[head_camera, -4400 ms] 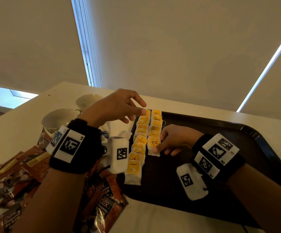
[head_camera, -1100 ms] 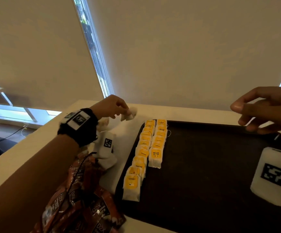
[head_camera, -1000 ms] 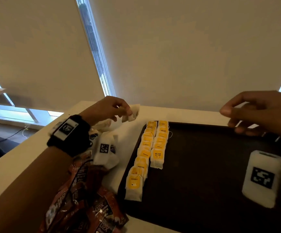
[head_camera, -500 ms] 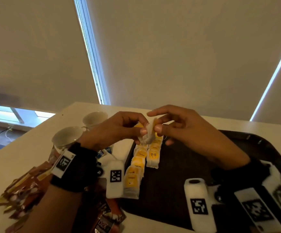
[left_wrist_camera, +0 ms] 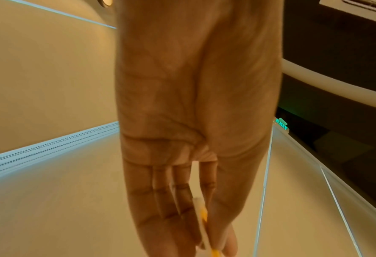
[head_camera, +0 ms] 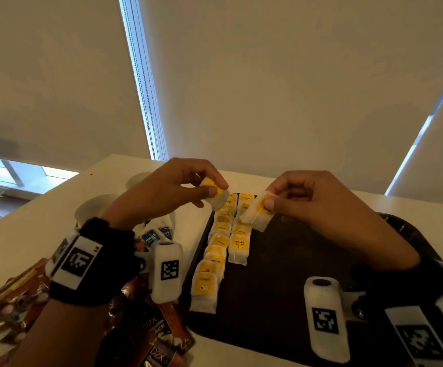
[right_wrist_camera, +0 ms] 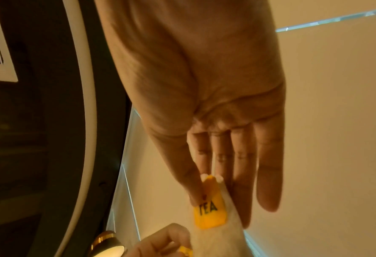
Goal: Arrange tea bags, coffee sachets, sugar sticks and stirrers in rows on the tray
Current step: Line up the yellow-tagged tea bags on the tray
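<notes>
Tea bags fill both my hands above the far left corner of the dark tray (head_camera: 281, 287). My left hand (head_camera: 167, 197) pinches one tea bag (head_camera: 216, 194) between thumb and forefinger, its yellow tag facing up, just over the far end of the two rows of tea bags (head_camera: 223, 245) already lying along the tray's left edge. My right hand (head_camera: 321, 205) pinches a second tea bag (head_camera: 256, 214) by its upper part, so the white pouch hangs tilted over the inner row.

From the head view I see the whole layout: the outer row reaches further toward me than the inner one, coffee sachets (head_camera: 159, 348) lie heaped on the table by my left forearm, and two cups (head_camera: 93, 207) stand beyond my left wrist.

The right wrist view gives what the head view does not, the word TEA on the yellow tag (right_wrist_camera: 210, 211) under my thumb, with my other fingers (right_wrist_camera: 268, 173) held out straight. The left wrist view shows only a thin white-and-yellow edge (left_wrist_camera: 201, 219) between my fingertips, probably that same bag seen edge-on, though the picture is blurred there.
</notes>
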Action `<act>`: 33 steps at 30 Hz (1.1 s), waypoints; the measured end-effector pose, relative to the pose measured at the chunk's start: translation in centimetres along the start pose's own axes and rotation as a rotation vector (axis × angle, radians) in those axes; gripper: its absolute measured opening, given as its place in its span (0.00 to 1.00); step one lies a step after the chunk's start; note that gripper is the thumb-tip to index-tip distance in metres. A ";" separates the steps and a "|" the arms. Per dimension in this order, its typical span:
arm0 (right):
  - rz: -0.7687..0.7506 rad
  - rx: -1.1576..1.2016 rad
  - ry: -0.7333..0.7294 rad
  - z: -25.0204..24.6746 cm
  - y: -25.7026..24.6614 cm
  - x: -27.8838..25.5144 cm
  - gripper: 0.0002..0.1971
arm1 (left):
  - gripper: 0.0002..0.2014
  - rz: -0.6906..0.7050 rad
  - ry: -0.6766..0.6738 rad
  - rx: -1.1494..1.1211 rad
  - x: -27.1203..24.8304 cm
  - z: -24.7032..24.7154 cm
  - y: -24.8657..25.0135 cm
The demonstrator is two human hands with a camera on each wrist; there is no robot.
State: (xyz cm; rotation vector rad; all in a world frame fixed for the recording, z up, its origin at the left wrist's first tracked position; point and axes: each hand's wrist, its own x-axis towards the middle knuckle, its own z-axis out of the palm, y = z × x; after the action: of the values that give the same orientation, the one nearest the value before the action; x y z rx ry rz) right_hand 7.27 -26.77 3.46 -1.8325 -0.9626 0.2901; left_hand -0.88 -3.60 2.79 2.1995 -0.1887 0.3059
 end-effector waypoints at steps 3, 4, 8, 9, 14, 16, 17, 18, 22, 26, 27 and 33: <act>0.166 -0.170 -0.090 1.0 1.1 0.2 0.04 | 0.08 -0.023 0.008 0.055 0.1 -0.3 -0.5; 0.225 -0.236 -0.159 1.6 1.6 0.4 0.04 | 0.09 -0.037 0.004 0.063 0.1 -0.3 -0.7; 0.369 -0.480 -0.387 3.6 3.1 1.8 0.04 | 0.11 -0.044 0.020 0.052 0.1 -0.2 -0.9; 0.380 -0.532 -0.419 4.0 3.4 2.1 0.05 | 0.12 -0.042 0.020 0.055 0.2 0.0 -0.8; 0.527 -0.339 -0.560 4.7 3.5 3.9 0.04 | 0.13 -0.055 -0.018 0.088 0.2 0.3 -0.6; 0.590 -0.250 -0.568 4.7 3.6 4.6 0.06 | 0.13 -0.058 -0.014 0.086 0.2 0.3 -0.6; 0.603 -0.256 -0.569 4.8 3.8 4.9 0.08 | 0.13 -0.058 -0.010 0.083 0.1 0.3 -0.6; 0.607 -0.277 -0.568 5.0 4.0 5.1 0.09 | 0.13 -0.057 -0.007 0.079 0.1 0.3 -0.5; 0.568 -0.350 -0.497 5.8 4.9 5.5 0.09 | 0.13 -0.063 -0.019 0.077 0.2 0.4 -0.6; 0.492 -0.436 -0.435 6.3 5.2 5.6 0.07 | 0.13 -0.083 -0.019 0.091 0.2 0.4 -0.6; 0.484 -0.442 -0.432 6.4 5.2 5.7 0.07 | 0.13 -0.086 -0.015 0.093 0.2 0.4 -0.6; 0.422 -0.459 -0.391 6.1 5.0 5.8 0.09 | 0.13 -0.107 -0.004 0.087 0.0 -0.1 -0.5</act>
State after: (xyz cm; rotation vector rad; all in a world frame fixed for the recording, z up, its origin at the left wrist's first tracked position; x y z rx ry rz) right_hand 9.95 -19.39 -2.39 -2.4618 -0.9467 0.7587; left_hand -0.78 -3.24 2.50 2.2870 -0.0607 0.2547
